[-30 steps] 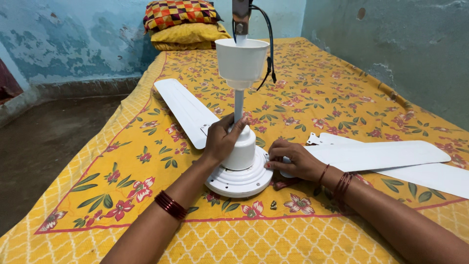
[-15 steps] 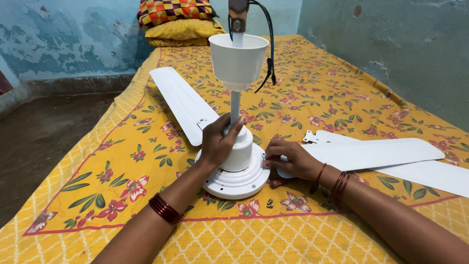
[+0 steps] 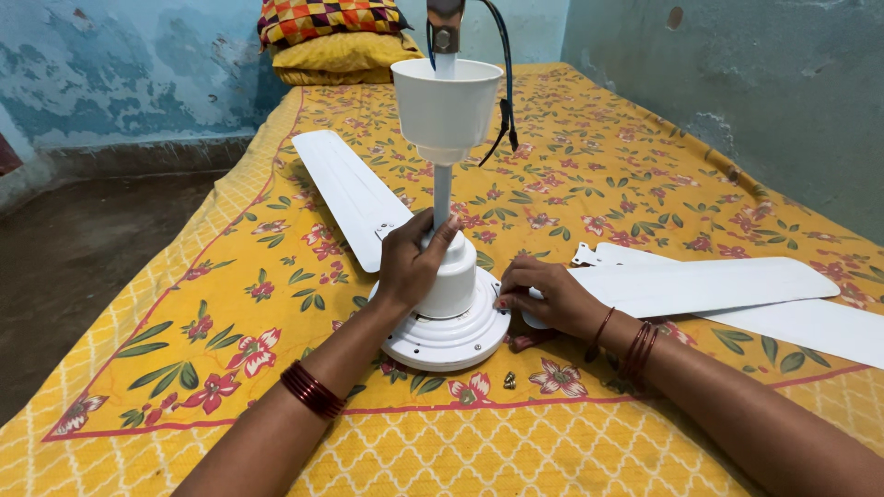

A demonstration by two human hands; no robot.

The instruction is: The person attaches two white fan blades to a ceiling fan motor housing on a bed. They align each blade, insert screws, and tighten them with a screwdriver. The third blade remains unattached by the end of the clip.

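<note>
From the head camera, looking down over the person's arms, a white ceiling fan motor [image 3: 448,322] stands upright on a bed [image 3: 645,175] covered with a yellow floral sheet. Its round base rests on the sheet near the front edge, and a thin down rod [image 3: 442,195] rises from the motor to a white cup-shaped canopy [image 3: 446,106], with a dark cable [image 3: 505,101] hanging down beside the canopy.

The left hand [image 3: 412,262] wraps around the bell-shaped upper cover of the motor, thumb and fingers closed on it where the rod enters, so its grip is clenched on the motor. The right hand [image 3: 548,296] lies just to the right of the motor base, fingers curled on the near end of a white fan blade [image 3: 700,285] and pressing that end against the rim of the base; its grip is grasping the blade. Dark red bangles sit on both wrists.

A second white blade [image 3: 810,324] lies under and beyond the first, running off to the right. A third blade [image 3: 350,195] is on the far left side of the motor, its bracket end next to the housing. A small brass-coloured screw [image 3: 507,379] lies on the sheet just in front of the base. At the head of the bed a chequered pillow [image 3: 322,18] is stacked on a yellow one [image 3: 345,57], against peeling blue walls.
</note>
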